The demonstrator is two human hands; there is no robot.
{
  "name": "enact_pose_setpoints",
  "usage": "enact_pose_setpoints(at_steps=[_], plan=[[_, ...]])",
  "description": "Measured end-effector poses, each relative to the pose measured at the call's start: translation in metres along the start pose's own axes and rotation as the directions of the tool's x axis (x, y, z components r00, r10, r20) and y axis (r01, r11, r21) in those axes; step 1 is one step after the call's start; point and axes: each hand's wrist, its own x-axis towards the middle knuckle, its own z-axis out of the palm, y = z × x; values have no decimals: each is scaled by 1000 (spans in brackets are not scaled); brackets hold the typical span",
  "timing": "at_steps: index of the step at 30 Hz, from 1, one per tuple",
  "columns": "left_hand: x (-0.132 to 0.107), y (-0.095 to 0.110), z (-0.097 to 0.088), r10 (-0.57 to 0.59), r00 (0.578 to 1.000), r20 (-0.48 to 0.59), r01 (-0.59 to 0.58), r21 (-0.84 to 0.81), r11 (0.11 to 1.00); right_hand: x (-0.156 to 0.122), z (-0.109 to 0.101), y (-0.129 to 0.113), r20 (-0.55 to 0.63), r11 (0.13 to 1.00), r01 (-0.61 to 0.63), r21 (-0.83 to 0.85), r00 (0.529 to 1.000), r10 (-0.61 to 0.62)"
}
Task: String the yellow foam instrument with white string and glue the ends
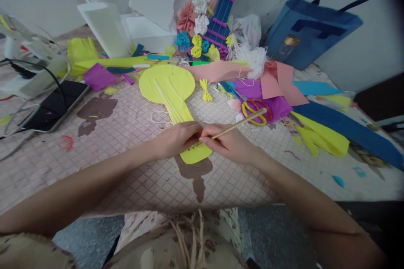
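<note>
Table point(139, 180) filled most of what I could see, its pale cover quilted in diamonds and marked by dark brown patches. A blue bag point(306, 38) stood upright at the back right, against the wall. Left of it leaned a blue guitar-shaped craft point(224, 12), purple bars across its neck, with a cluster of paper flowers point(187, 17) at its lower left. A long dark-blue strip point(353, 130) lay along the right side.

The yellow cutout point(167, 80), shaped like a guitar, lay flat at the middle of the table, round end away from the person, narrow end under the hands.

Left hand point(181, 138): over the narrow part, fingers bent inward, nearly closed; whether it pinched anything I could not tell. Right hand point(230, 143): just beside it, fingertips meeting the left's, fingers curled, a wooden stick point(240, 123) held in its grip and slanting up to the right.

Phone point(57, 107) lay at far left, cables across it. Scissors point(258, 124), yellow and red handles, lay beyond the stick's far end. White strings point(167, 101) ran down the cutout toward the hands. A yellow paper bow point(205, 90) lay just right of the cutout.
</note>
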Motion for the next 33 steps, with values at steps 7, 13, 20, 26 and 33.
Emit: enact_pose_setpoints(at_steps=[7, 13, 20, 26, 33], plan=[[0, 0, -4, 11, 1000, -5, -11, -11, 1000, 10, 1, 1, 124, 999, 10, -53, 992, -3], [-2, 3, -30, 8, 1000, 9, -9, 106, 994, 17, 3, 13, 124, 1000, -5, -5, 992, 6], [-24, 18, -18, 99, 986, 132, -139, 336, 932, 15, 1, 22, 85, 988, -54, 145, 995, 42], [-32, 13, -16, 332, 926, 182, -378, 476, 794, 15, 3, 23, 55, 962, -140, 237, 990, 131], [-31, 7, -22, 592, 803, 73, -534, 531, 658, 24, -9, 13, -47, 914, -187, 359, 975, 218]])
